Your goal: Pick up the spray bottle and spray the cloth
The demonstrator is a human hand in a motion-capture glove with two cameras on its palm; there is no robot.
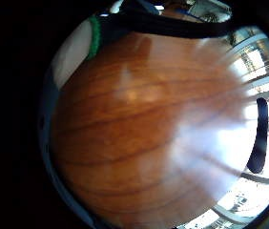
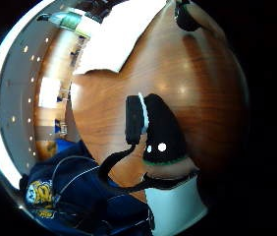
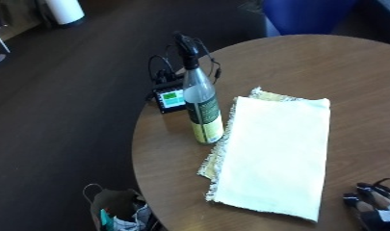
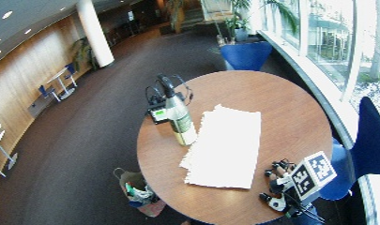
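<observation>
The spray bottle [image 3: 199,98] stands upright on the round wooden table [image 3: 297,62], near its left edge; it is clear with a black trigger head and a yellow-green label. Right beside it lies the pale cream cloth [image 3: 278,154], spread flat over a fringed yellow one. My gloved right hand [image 3: 376,204] hovers low over the table's near right edge, past the cloth's corner and far from the bottle. It holds nothing, and its fingers look relaxed. The thumb side palm view shows the thumb [image 2: 162,132] over bare wood, with the cloth [image 2: 114,39] beyond. In the wide view, the bottle [image 4: 178,118] and my hand [image 4: 278,185] sit at opposite sides of the cloth [image 4: 224,145].
A small black device with a green screen [image 3: 171,99] and cables sits at the table edge behind the bottle. A bag [image 3: 121,211] stands on the floor below the table. Blue chairs [image 4: 246,54] stand at the far side and on the right [image 4: 372,140].
</observation>
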